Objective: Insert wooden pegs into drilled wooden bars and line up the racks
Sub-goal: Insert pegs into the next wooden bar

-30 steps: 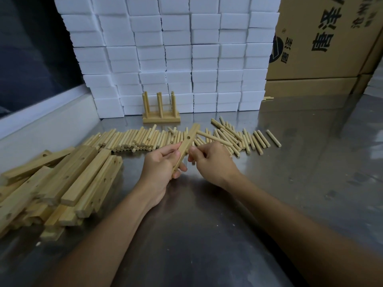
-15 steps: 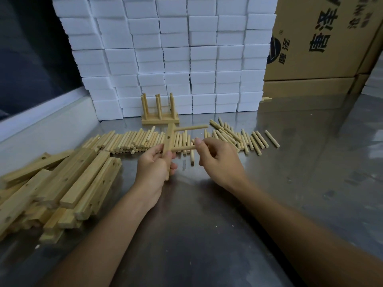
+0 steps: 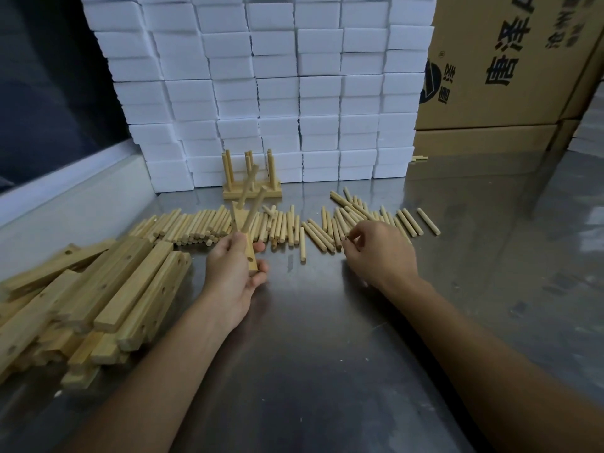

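We see the left hand [image 3: 235, 273] now gripping the drilled bar [image 3: 245, 246] upright by its lower end, fingers and thumb curled round it, above the worktop [image 3: 327, 338]. Half a second ago the right hand was pushing a peg in; now two pegs [image 3: 251, 201] stand out of the bar's upper part and one hole near the bottom is still open. The right hand [image 3: 379, 253] has left the bar and gone to the loose pegs [image 3: 320, 233] scattered on the worktop, fingers curled down onto them. Motion blur there, so we think it's pinching one peg, can't confirm.

Meaning: second peg is seated, third is being fetched. This bar looks about two thirds filled.

The finished rack [image 3: 251, 178] stands with its pegs up at the back, just before the white foam blocks [image 3: 277, 93]. The spare bars [image 3: 98, 289] are piled at the left. Next rack goes beside the finished one, we judge.
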Demonstrator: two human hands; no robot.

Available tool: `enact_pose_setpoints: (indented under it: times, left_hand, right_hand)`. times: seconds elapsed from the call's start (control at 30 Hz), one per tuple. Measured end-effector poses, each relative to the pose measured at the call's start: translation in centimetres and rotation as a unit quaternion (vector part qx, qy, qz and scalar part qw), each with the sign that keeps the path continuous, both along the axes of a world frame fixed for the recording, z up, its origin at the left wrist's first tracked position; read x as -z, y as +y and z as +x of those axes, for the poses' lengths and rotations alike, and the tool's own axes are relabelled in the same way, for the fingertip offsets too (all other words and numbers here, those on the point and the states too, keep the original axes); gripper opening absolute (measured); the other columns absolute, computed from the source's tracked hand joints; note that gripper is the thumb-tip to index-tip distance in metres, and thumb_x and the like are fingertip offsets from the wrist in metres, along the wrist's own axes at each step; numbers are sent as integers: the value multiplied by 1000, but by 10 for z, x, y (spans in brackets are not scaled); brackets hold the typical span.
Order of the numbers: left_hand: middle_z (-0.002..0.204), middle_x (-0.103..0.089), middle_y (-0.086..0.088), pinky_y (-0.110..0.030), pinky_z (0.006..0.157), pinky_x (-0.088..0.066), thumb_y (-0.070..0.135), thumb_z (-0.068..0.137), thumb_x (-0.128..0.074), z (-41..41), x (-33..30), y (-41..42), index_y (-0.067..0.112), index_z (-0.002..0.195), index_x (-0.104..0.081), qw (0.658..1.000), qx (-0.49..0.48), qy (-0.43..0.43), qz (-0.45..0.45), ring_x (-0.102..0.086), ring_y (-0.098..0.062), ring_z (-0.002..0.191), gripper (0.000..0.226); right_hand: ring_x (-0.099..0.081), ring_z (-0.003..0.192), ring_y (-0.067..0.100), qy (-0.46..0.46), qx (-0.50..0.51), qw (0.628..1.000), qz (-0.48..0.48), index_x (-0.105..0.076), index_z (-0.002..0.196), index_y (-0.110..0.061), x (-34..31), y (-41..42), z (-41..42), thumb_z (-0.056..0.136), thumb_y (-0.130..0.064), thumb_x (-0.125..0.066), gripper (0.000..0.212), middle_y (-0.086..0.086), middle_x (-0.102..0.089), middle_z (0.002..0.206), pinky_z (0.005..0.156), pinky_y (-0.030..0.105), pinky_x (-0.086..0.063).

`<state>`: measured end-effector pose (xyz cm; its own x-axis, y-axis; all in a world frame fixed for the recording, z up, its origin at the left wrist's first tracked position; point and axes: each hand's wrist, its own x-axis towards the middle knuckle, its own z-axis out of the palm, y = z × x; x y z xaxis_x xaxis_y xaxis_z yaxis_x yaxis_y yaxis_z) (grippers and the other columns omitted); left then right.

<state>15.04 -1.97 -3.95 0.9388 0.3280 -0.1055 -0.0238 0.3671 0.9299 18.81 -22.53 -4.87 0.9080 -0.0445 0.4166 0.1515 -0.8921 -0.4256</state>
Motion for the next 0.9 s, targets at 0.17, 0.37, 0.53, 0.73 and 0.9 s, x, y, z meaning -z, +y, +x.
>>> enact_pose_setpoints:
  times: [0.17, 0.37, 0.53, 0.73, 0.9]
  left_hand:
    - [86, -57, -10, -19, 36, -30, 20, 107, -37, 0, 1, 2, 9, 109, -54, 1000, 15, 4, -24, -48, -13, 47, 21]
    - [86, -58, -11, -21, 36, -33, 20, 107, -39, 4, 2, 1, 9, 111, -53, 999, 5, 4, -44, -51, -15, 49, 19]
    - [85, -58, -12, -20, 35, -32, 20, 107, -39, 4, 4, 1, 8, 107, -53, 999, 8, -6, -41, -51, -15, 48, 18]
    - [83, -58, -11, -20, 35, -32, 19, 107, -39, 6, 6, 2, 7, 110, -53, 999, 18, -10, -43, -51, -15, 48, 19]
    - [84, -59, -12, -21, 36, -34, 20, 106, -41, 7, 7, 4, 7, 113, -54, 998, 25, -8, -51, -51, -16, 50, 19]
  right_hand:
    - [-58, 93, 18, -52, -30, 997, -45, -73, 104, -20, 2, 10, 1, 93, -43, -62, 28, 0, -67, 97, 87, 38, -50]
    - [-59, 96, 23, -29, -71, 990, -118, -69, 99, -20, 4, 50, -7, 90, -66, -52, 50, 2, -67, 97, 91, 41, -47]
    - [-60, 81, 20, -11, -26, 994, -104, -70, 90, -21, 7, 58, -8, 94, -55, -54, 38, -1, -67, 84, 87, 39, -47]
    - [-59, 67, 16, 12, 9, 999, -40, -64, 81, -16, 1, 48, -13, 93, -30, -57, 19, -1, -63, 75, 67, 34, -56]
    - [-63, 74, 12, -18, -18, 987, 159, -67, 94, -16, -1, 21, -11, 95, -23, -62, 8, -4, -67, 81, 71, 32, -57]
